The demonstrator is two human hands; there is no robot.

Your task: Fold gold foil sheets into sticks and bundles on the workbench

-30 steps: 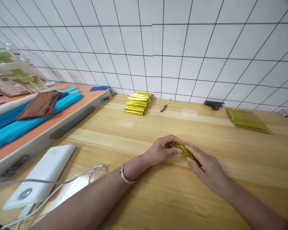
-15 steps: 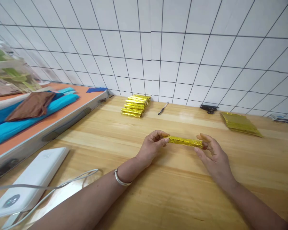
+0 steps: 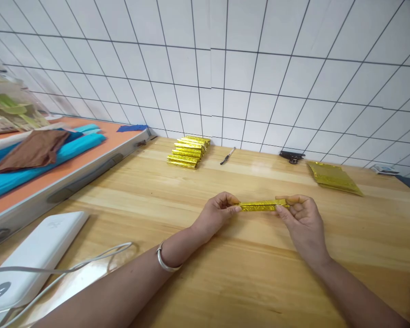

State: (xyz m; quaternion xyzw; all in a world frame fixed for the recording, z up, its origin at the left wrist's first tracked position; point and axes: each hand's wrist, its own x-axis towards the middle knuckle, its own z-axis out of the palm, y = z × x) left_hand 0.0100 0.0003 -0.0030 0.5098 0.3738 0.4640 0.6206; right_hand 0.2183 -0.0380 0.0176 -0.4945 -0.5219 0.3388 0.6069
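A narrow folded strip of gold foil paper [image 3: 258, 206] is stretched between my two hands above the wooden table, with a lengthwise seam facing me. My left hand [image 3: 219, 212] pinches its left end between thumb and fingers; a silver bangle circles that wrist. At the other end, my right hand [image 3: 300, 216] closes thumb and fingers on the strip. Further back lies a row of several similar folded gold foil strips [image 3: 187, 152]. A flat stack of gold foil sheets [image 3: 335, 177] rests on the table beyond my right hand.
A pen [image 3: 228, 156] and a black clip-like object [image 3: 292, 157] lie near the tiled wall. On the left are a white power bank [image 3: 37, 259] with a cable [image 3: 99, 255], and an orange raised surface [image 3: 92, 157] bearing blue and brown fabric [image 3: 32, 148].
My right hand, looser around the strip's end before, now grips it with thumb and fingers. The strip has turned so its seam shows and lies more level.
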